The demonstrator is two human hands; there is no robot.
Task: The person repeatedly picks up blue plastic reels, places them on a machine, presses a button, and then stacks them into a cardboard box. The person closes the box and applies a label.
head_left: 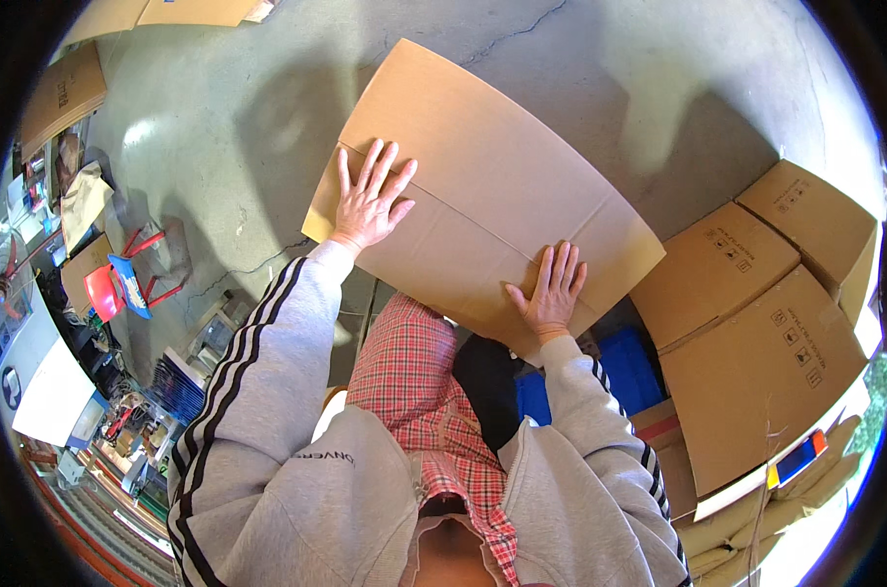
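Observation:
A flat sheet of brown cardboard point(463, 166) with crease lines is tilted in front of my body, above the concrete floor. My left hand point(370, 203) lies on its left part, fingers spread, palm down. Further right and nearer to me, my right hand point(549, 295) rests flat on the sheet near its lower edge, fingers stretched out. Neither hand grips the cardboard; both touch its upper face. Beneath the sheet, what supports it is mostly hidden.
Large cardboard boxes point(732, 362) stand close on my right, beside a blue object point(610, 377) on the floor. To the left are a red and blue stool-like item point(120, 287), a dark finned part point(177, 386) and cluttered shelving. More cardboard point(62, 98) leans at the far left.

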